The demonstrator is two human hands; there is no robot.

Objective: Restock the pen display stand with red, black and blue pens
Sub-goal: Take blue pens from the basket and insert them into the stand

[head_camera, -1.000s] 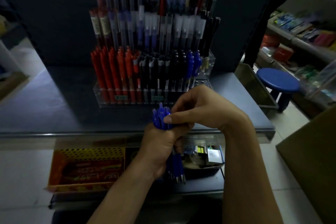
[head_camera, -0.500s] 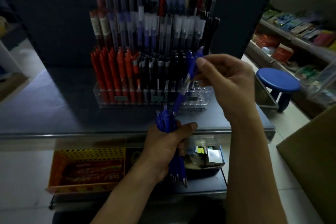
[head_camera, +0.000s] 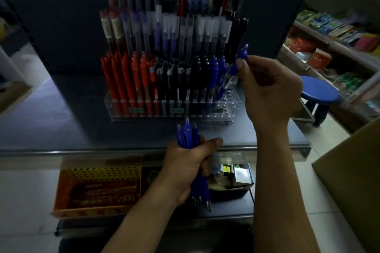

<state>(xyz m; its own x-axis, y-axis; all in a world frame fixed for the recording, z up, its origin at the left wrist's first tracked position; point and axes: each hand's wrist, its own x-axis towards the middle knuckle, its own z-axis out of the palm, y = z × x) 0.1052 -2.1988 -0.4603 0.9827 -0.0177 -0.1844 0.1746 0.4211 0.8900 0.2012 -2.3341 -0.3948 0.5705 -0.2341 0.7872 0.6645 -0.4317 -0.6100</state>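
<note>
Blue pen (head_camera: 236, 68) pinched in right hand (head_camera: 269, 92), angled tip-down toward stand (head_camera: 230, 107) empty holes for insertion; left hand (head_camera: 189, 166) grips spare bundle (head_camera: 188, 135).

Display stand (head_camera: 232, 107) — clear glossy plastic, blue pens (head_camera: 188, 135) smooth plastic
</note>
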